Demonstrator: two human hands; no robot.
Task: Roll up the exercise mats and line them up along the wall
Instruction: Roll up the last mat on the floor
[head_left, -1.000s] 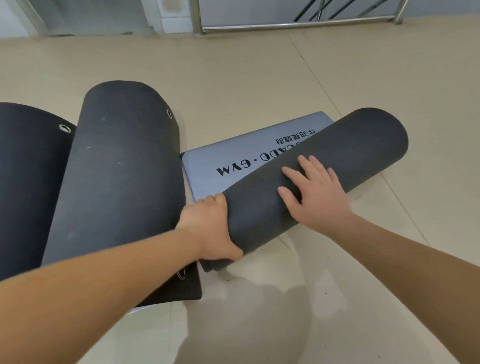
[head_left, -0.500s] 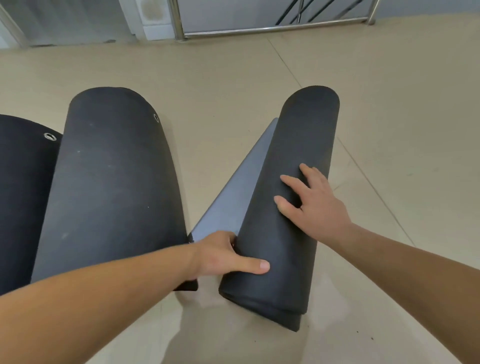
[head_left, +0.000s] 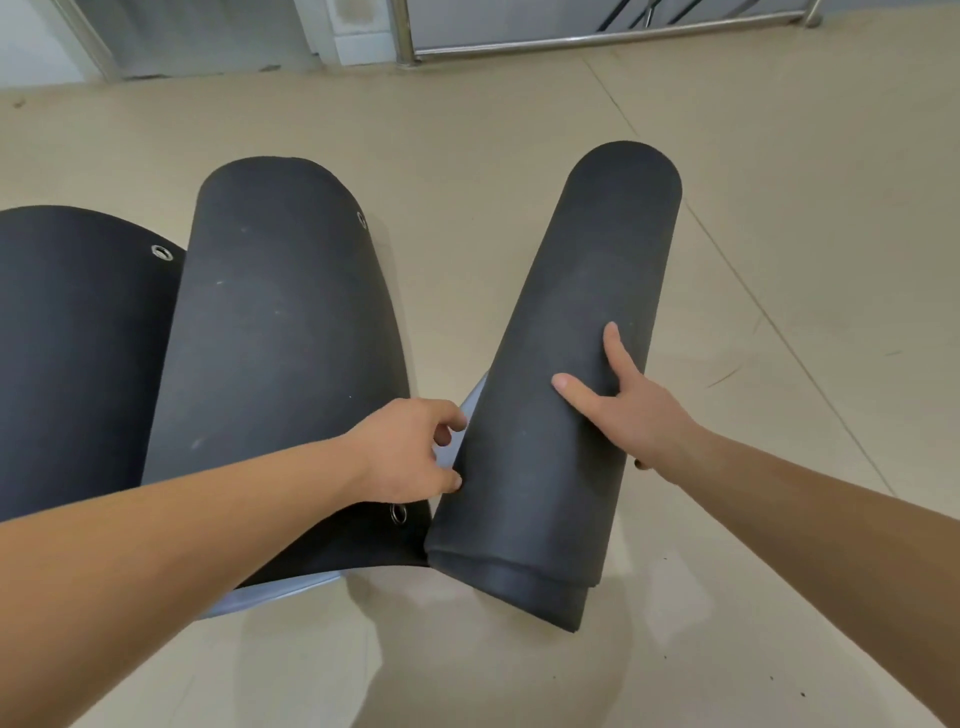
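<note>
A rolled black exercise mat (head_left: 576, 322) lies on the floor at centre right, pointing away from me, with a sliver of its grey inner face (head_left: 475, 397) showing at its left side. My right hand (head_left: 631, 410) rests on top of the roll, thumb and forefinger spread. My left hand (head_left: 410, 449) grips the roll's left edge near its near end. Two more rolled black mats lie to the left: one (head_left: 275, 353) beside my left hand, another (head_left: 72, 353) at the far left. Both have metal eyelets.
Beige tiled floor (head_left: 779, 260) surrounds the mats. A wall base and a metal railing (head_left: 597, 39) run along the top of the view. A grey mat edge (head_left: 270, 592) shows under the middle roll.
The roll has swung from lying crosswise to pointing away from me, roughly parallel with the other rolls. Its printed grey flap has almost closed. My left hand has shifted to the roll's left edge.
</note>
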